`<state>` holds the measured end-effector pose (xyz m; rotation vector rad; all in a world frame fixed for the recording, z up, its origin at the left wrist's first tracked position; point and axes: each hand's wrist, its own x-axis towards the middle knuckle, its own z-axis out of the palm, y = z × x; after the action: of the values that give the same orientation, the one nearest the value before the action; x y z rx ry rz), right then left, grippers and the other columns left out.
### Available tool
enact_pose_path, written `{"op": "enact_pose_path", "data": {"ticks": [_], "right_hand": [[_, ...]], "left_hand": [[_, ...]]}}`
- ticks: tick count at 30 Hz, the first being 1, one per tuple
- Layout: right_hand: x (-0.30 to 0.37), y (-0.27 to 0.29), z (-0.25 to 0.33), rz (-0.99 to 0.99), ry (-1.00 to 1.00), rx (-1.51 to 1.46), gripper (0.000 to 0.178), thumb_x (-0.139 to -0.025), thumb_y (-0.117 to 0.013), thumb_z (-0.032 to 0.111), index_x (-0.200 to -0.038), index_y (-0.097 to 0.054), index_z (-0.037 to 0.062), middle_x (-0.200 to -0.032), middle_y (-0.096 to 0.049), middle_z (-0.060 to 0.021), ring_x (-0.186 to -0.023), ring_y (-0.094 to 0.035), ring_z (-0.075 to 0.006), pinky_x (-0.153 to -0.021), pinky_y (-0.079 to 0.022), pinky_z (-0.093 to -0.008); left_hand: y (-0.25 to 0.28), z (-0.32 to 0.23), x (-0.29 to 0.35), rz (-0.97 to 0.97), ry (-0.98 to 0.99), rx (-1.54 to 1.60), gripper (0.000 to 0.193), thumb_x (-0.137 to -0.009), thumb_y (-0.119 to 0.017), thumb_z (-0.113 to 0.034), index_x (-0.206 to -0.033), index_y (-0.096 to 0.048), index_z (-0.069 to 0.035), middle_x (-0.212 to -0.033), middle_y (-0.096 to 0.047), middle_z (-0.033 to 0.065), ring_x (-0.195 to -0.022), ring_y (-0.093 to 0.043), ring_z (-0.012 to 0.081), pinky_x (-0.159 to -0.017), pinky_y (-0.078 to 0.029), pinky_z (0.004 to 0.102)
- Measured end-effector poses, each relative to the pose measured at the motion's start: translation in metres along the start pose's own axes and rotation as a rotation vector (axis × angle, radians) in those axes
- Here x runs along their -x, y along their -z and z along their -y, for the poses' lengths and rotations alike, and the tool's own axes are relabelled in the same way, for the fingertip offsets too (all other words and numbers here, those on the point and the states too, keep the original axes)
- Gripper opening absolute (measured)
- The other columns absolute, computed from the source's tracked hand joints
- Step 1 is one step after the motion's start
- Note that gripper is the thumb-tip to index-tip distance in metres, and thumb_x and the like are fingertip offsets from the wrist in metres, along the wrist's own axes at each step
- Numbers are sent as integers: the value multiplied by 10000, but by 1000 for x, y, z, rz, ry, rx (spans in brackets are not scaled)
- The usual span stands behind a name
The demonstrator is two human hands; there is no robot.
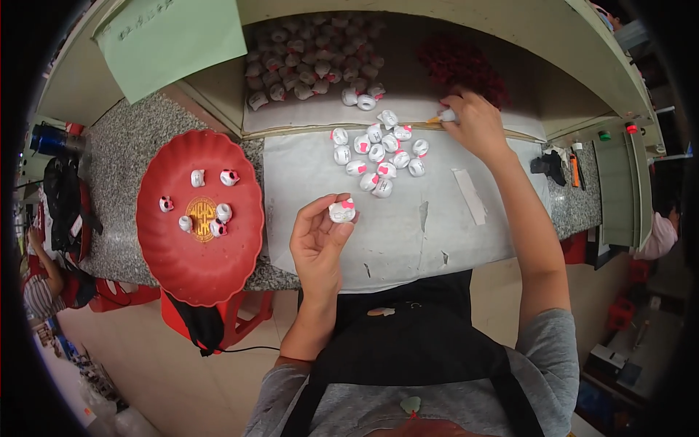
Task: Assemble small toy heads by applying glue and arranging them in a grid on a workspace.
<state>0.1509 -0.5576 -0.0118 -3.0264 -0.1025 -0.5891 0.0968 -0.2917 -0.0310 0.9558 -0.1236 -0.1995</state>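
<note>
Pendant (411, 405) nearest, our left grip (319, 237) clamped a bead (342, 212); our right grip (473, 122) seemed closed on a bottle (447, 116). Likely gluing, we next needed steady aim.

A pale green sheet (182, 54) is hanging at the upper left and carrying a line of handwriting (145, 22), too blurred to read. The scalloped red tray (171, 258) is showing a round gold emblem (203, 220) resembling a decorative character, and the black apron (415, 353) is bearing a small print (381, 312), too tiny to make out.
</note>
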Motion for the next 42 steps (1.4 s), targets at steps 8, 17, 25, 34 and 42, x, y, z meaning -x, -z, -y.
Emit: {"op": "enact_pose_path", "data": {"ticks": [8, 17, 25, 34, 42], "right_hand": [[33, 10, -8, -61, 85, -208, 165, -619, -589, -23, -778, -572, 15, -715, -535, -80, -666, -528, -218, -577, -421, -286], [107, 76, 81, -11, -615, -1573, 94, -640, -562, -82, -687, -500, -29, -689, -546, -131, -505, -473, -112, -419, -377, -202], [128, 56, 92, -75, -705, -1856, 81, -651, -547, -72, -680, -497, -15, -716, -483, -112, -536, -466, -136, -407, -364, -210], [134, 49, 92, -142, -661, -1735, 109, -663, -551, -63, -730, -483, -9, -721, -471, -87, -553, -461, -106, -424, -371, -199], [131, 61, 89, -10, -520, -1711, 331, -617, -617, -46, -922, -492, -10, -730, -508, -58, -571, -470, -82, -427, -365, -165]], "left_hand": [[-13, 4, 2, 69, 98, 148, 332, -719, -530, 29, -1034, -431, -2, -1027, -488, 142, -913, -495, 171, -793, -420, 317], [-39, 18, 20, 218, 0, -212, 322, -702, -524, 80, -1011, -456, 18, -1009, -488, 135, -913, -497, 179, -740, -445, 273], [-61, 25, 23, 344, -157, -590, 294, -696, -509, 96, -975, -507, 6, -1018, -483, 122, -904, -495, 166, -726, -427, 248], [-66, 25, 28, 360, -31, -415, 277, -708, -542, 36, -980, -491, 36, -1022, -489, 141, -935, -485, 183, -776, -404, 276], [-59, 23, 29, 393, 118, -177, 272, -737, -512, 42, -1008, -483, 45, -1027, -499, 131, -944, -483, 175, -796, -397, 266]]}}
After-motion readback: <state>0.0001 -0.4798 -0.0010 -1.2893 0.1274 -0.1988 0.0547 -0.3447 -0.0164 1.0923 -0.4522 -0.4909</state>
